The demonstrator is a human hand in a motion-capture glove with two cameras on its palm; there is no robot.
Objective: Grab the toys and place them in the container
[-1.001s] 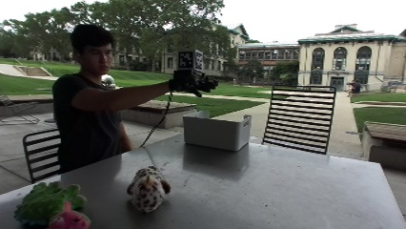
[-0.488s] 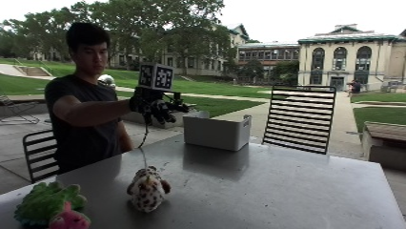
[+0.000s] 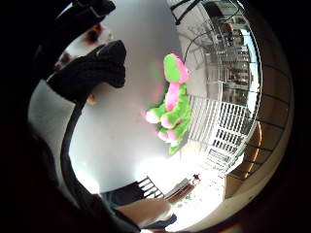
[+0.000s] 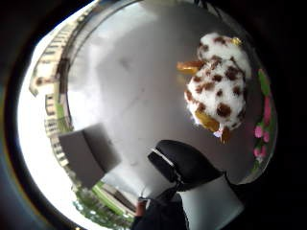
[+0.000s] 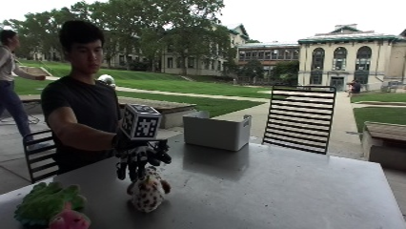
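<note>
A white plush toy with brown spots [image 5: 147,192] stands on the grey table [image 5: 273,191] near its front left. My gloved right hand [image 5: 141,160] hovers just above the spotted toy with fingers spread and pointing down, holding nothing. The spotted toy [image 4: 218,91] lies close below the palm, beside a gloved fingertip [image 4: 184,163]. A green and pink plush toy [image 5: 51,207] lies at the table's front left corner; the green and pink toy [image 3: 170,104] also shows in the little finger side view. The white container [image 5: 217,130] stands at the table's far edge.
A black slatted chair [image 5: 299,118] stands behind the table on the far right. Another black chair [image 5: 39,151] is behind the person at the left. The container [image 4: 88,153] shows across the table surface from the palm.
My hand has come down from over the container, moving left and toward the front, to just above the spotted toy. The toys and container have not moved.
</note>
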